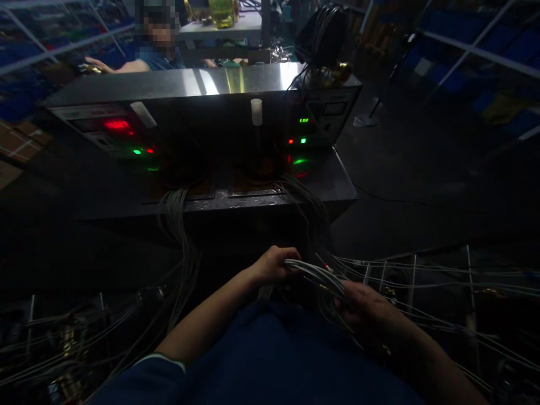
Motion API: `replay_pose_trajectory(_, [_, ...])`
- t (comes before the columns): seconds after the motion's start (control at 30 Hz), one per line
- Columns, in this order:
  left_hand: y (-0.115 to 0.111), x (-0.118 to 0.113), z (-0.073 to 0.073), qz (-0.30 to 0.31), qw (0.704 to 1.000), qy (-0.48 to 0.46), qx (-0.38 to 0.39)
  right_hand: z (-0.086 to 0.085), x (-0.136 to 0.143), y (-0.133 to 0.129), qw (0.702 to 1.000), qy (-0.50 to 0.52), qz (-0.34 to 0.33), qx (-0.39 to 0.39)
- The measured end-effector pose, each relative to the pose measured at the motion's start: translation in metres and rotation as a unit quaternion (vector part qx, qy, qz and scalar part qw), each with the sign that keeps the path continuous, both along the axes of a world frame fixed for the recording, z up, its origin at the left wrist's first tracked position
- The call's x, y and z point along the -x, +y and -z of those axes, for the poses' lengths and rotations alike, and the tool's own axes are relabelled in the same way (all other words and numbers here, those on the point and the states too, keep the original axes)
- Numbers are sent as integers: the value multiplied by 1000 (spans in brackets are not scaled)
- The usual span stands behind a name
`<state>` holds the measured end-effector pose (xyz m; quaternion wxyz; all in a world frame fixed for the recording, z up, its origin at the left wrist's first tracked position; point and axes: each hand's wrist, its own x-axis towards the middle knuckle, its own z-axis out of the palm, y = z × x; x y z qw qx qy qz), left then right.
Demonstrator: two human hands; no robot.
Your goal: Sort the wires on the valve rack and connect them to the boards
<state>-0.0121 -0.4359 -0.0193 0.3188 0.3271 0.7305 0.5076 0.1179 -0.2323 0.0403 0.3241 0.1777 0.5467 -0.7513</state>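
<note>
A bundle of thin grey cables (pixel 317 271) spans the gap between my two hands, low in front of my body. My left hand (pixel 277 264) is closed around one end of it, thumb on top. Toward the other end, my right hand (pixel 363 304) wraps round the same bundle, its fingers partly in shadow. One loose cable end with a red mark (pixel 325 266) sticks up just above the bundle. Below my right hand, more strands hang down, too dark to trace.
A metal machine (pixel 236 84) with lit red and green displays stands ahead. Another cable bundle (pixel 179 225) hangs over its front left edge. Dark racks with cables (pixel 415 281) flank me on both sides. Behind the machine a person's hand (pixel 99 64) shows.
</note>
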Motion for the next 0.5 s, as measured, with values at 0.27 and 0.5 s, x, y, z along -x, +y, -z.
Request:
replay_pose_trajectory(0.27, [-11,-3,-20,-36,983,177,16,20,8,-15,992,-54,-54,97])
replay_pose_trajectory(0.5, [-14,-1,-40,-49,947,316,16,38,16,-27,988,-68,-35,136])
